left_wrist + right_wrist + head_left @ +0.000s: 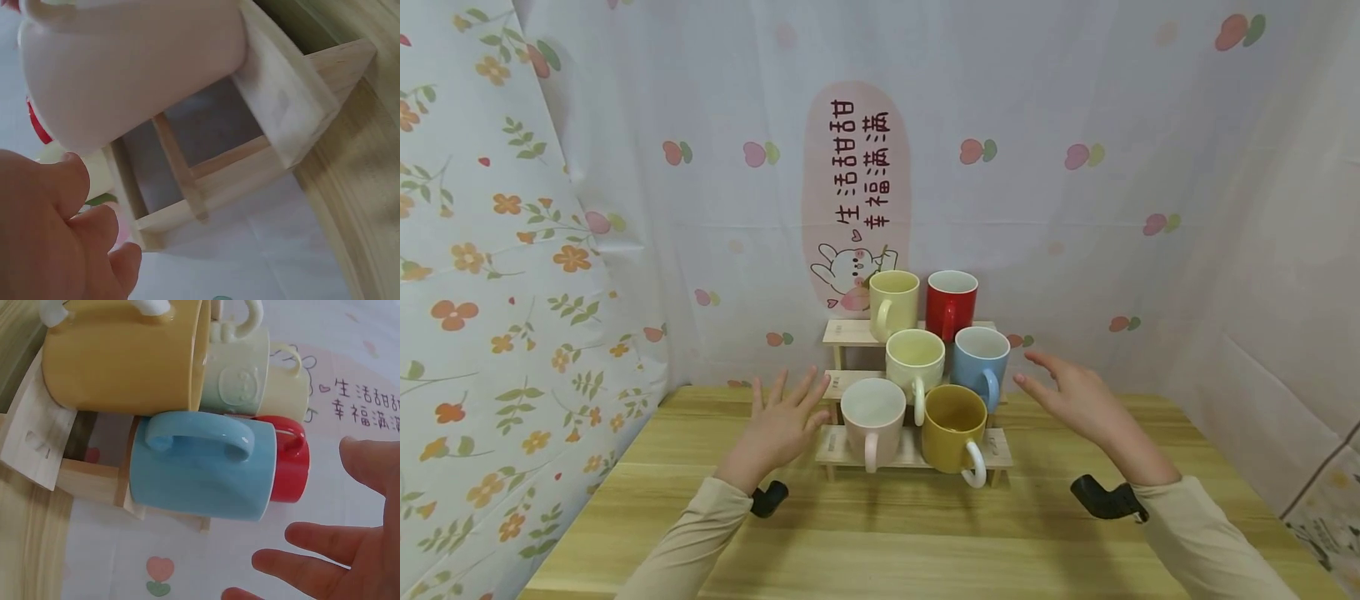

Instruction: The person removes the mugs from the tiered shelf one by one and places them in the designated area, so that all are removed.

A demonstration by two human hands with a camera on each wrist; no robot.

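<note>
The left wrist view's top edge cuts off the pink mug (134,69).

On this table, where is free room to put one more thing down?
The table is bare in front of the stand, between the two sleeves, and also between the left hand and the floral curtain. The stand is crowded: six mugs, two per step, leave little bare wood.

Wood-grain table (880,550), three-step wooden stand (913,451) on it, six mugs (910,373) standing two per step
</note>
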